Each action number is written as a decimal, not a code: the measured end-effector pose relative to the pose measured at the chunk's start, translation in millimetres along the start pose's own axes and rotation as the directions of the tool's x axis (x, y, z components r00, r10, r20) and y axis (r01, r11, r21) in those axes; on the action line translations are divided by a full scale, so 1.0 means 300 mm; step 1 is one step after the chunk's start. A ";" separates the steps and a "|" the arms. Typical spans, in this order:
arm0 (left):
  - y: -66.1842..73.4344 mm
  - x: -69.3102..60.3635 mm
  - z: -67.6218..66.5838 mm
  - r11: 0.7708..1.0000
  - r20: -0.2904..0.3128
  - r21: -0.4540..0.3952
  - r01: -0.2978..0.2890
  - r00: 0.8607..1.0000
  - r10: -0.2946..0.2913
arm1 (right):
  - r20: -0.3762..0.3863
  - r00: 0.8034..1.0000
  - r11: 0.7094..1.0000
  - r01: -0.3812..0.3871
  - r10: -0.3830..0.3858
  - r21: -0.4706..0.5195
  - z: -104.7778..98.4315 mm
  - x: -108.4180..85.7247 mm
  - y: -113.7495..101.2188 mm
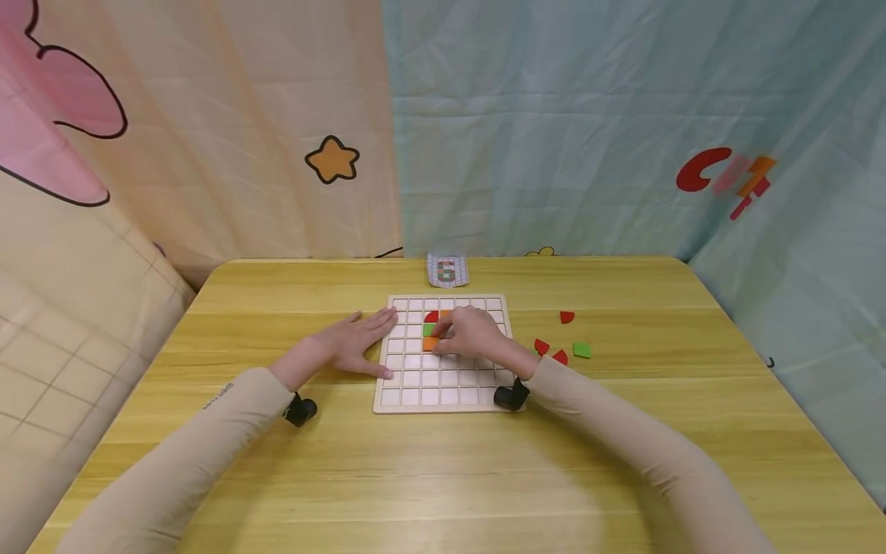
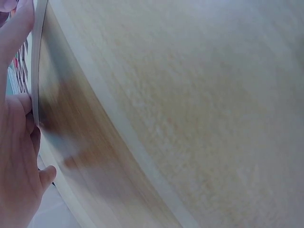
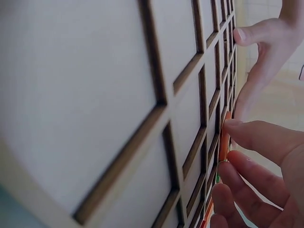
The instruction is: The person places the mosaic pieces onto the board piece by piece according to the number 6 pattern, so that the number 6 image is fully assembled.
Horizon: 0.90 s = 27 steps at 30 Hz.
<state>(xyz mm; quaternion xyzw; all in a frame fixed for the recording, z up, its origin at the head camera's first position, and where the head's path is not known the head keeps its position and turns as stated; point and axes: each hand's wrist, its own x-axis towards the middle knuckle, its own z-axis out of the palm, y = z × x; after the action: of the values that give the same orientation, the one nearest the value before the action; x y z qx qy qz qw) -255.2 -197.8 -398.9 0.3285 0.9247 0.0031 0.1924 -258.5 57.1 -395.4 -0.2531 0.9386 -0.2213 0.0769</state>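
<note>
A pale wooden grid board with white square cells lies on the table. My right hand pinches an orange square tile between thumb and fingers, right at the grid; whether it sits fully in its cell, I cannot tell. Above that tile in the same column are a green tile and a red quarter-round tile. Another orange tile shows beside the red one, partly hidden by the right hand. With spread fingers, my left hand rests on the board's left edge.
Loose red quarter-round tiles and a green square tile lie right of the board. Behind it, a printed pattern card stands near the table's back edge. Printed curtains hang around the table.
</note>
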 end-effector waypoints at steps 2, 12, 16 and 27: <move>0.000 0.000 0.000 1.000 -0.001 0.002 -0.001 1.000 0.001 | 0.007 1.000 1.000 -0.003 0.003 0.012 -0.002 -0.002 -0.002; 0.003 -0.001 -0.009 1.000 -0.008 0.009 -0.009 1.000 0.009 | 0.025 1.000 1.000 -0.005 0.005 0.004 -0.013 -0.008 -0.001; 0.004 0.000 -0.011 1.000 -0.004 0.010 -0.010 1.000 0.010 | 0.026 1.000 1.000 0.004 -0.004 0.010 -0.023 -0.017 0.008; 0.004 -0.006 -0.004 1.000 -0.013 0.007 -0.009 1.000 0.009 | -0.033 0.998 0.987 -0.051 0.057 0.155 -0.106 -0.075 0.093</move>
<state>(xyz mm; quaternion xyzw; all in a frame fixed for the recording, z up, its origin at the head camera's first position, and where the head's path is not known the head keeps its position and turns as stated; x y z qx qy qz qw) -253.6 -197.7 -397.1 0.3334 0.9244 0.0029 0.1850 -259.6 101.9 -379.1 -0.2168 0.9265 -0.2958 0.0846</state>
